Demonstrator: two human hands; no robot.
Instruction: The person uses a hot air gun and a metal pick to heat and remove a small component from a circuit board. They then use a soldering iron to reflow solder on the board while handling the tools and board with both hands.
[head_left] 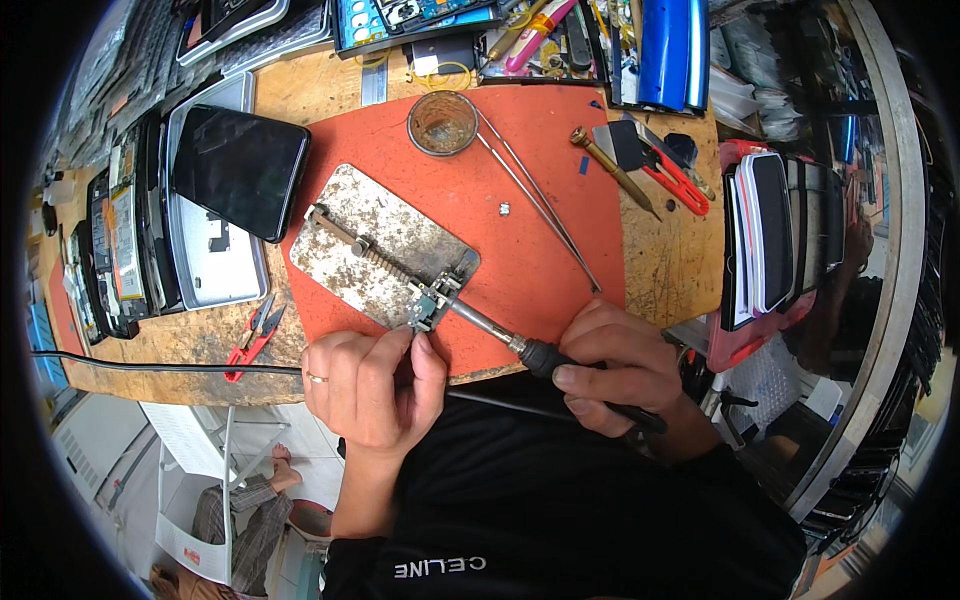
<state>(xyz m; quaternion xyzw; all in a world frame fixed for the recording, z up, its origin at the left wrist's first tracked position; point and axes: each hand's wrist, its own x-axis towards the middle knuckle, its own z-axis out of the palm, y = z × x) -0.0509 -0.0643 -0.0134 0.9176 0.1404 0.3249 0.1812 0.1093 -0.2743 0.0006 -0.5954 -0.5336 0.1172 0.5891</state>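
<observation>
My right hand is wrapped round the black grip of a soldering iron, whose metal shaft points up and left. Its tip end reaches a small dark circuit board at the lower right corner of a worn metal board holder with a spring rod. My left hand, wearing a ring, is closed, with thumb and index finger pinched at the board's lower edge. What lies between those fingers is too small to make out. A black cord runs from the left toward my left hand.
On the orange mat are a round tin, long tweezers and a tiny metal part. A screwdriver and red cutter lie right; a phone and red-handled scissors left. Another person's foot shows below.
</observation>
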